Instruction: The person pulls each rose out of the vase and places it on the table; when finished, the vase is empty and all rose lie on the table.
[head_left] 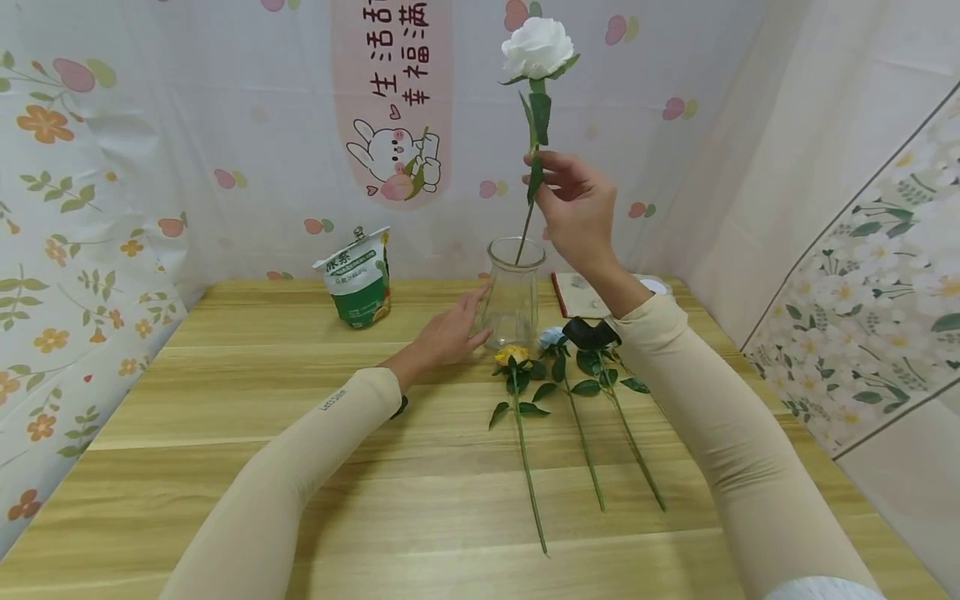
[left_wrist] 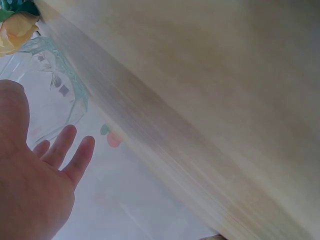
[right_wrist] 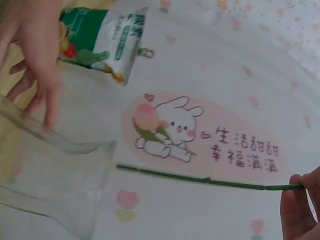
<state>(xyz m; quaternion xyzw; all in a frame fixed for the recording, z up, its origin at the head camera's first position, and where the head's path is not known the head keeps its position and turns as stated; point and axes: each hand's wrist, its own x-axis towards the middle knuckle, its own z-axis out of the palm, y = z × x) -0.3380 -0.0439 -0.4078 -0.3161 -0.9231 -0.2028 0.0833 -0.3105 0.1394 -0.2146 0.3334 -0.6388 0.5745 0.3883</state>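
Note:
A white artificial rose is held upright, its green stem pinched between the fingertips of my right hand. The stem's lower end is at the mouth of a clear glass vase; how far in it reaches, I cannot tell. My left hand is beside the vase's left side with fingers extended and thumb apart; contact with the glass is unclear. In front of the vase lie a yellow rose, a pale blue rose and a third stem, its bloom hidden by a black wrist strap.
A green and white pouch with a clip on top stands at the table's back left. Behind my right wrist lies a flat, red-edged item, partly covered. Patterned curtains hang along the back and sides of the wooden table.

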